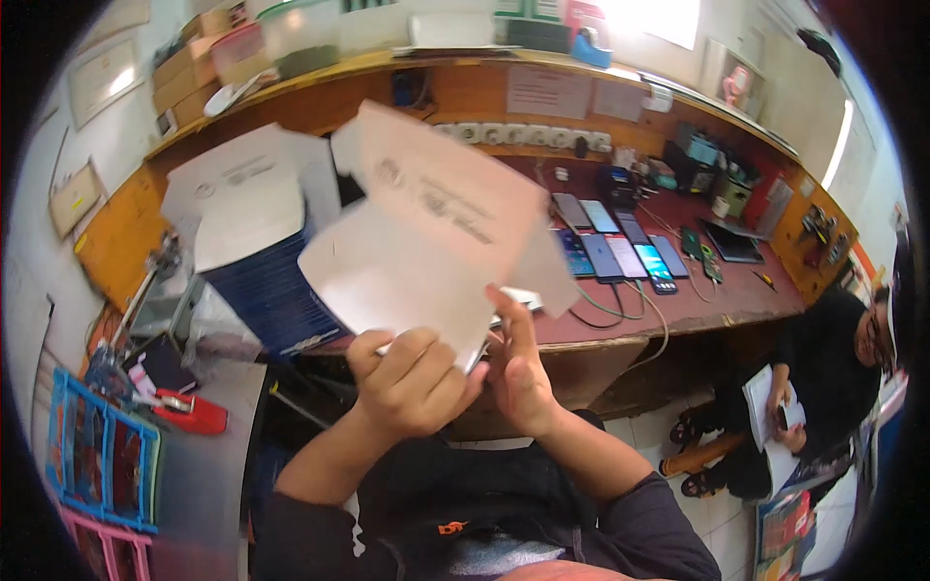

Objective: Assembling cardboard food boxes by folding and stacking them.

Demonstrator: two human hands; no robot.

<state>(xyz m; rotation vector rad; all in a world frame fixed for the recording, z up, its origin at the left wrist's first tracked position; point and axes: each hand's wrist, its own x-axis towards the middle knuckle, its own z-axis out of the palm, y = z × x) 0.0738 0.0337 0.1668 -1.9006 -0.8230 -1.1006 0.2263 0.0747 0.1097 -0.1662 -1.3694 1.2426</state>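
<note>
In front of me I hold up a large white paper folder with flaps, its printed inside facing me and tilted. My left hand is closed round its lower edge, fingers folded over the front. My right hand is beside the lower right edge with fingers stretched upward, close to or touching the folder; I cannot tell which. Behind it to the left stands a tall stack of dark blue folders, the top one spread open with its white inside showing.
Several phones with cables lie on the dark red bench at the right. A row of sockets runs behind. At left is a red tape dispenser near a blue rack. A seated person holds papers at right.
</note>
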